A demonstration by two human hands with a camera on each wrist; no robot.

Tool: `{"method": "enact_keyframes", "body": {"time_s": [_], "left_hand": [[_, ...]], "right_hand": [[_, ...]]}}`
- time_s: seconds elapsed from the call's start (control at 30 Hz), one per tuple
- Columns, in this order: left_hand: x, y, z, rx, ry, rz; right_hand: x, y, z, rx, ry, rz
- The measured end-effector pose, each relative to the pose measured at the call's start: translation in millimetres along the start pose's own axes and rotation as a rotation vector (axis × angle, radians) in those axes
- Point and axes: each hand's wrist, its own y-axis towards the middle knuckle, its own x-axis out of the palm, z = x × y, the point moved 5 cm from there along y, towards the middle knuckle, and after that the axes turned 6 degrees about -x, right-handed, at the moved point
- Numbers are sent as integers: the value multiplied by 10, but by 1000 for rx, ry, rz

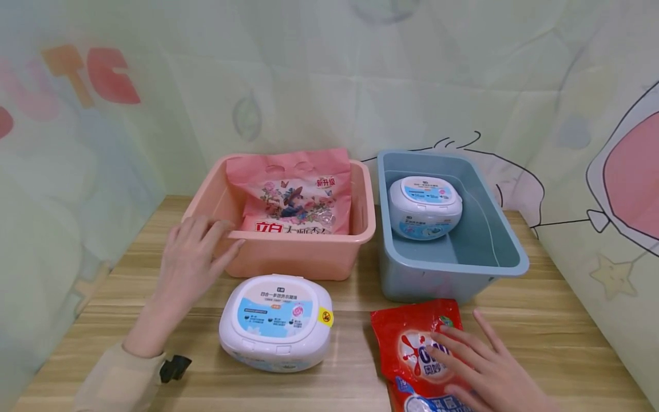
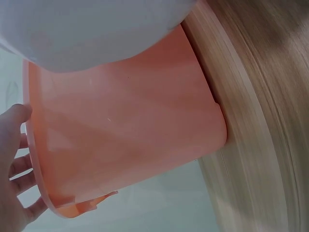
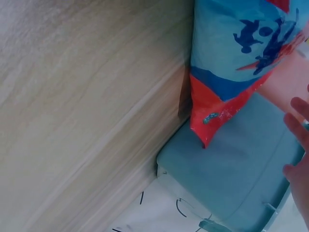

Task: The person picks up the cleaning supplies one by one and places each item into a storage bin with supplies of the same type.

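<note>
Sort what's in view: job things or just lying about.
Likely the job: pink tub, gripped by left hand; red bag, near right hand; pink bag; blue tub; white box inside; nearer white box.

Probably just around: table, patterned curtain.

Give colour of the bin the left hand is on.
Peach-pink; the bin shows best in the head view.

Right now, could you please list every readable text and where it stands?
"四合一多效洗衣凝珠": front white box
"新升级": pink bag
"立白": pink bag
"奥妙": red bag
"T": backdrop
Too small, blurred or covered: rear box print, other lettering.
</note>
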Motion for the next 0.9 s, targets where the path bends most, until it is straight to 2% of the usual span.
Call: {"method": "enact_keyframes", "body": {"time_s": [0.53,0.73,0.9], "left_hand": [[5,-4,-4,-11,-12,14],[8,-14,-8,-13,-13,24],[3,-13,-3,-6,-17,39]], "right_hand": [[90,-31,-72,31,41,-105],[130,-43,-85,70,113,-227],[160,-60,-106,64,181,-308]]}}
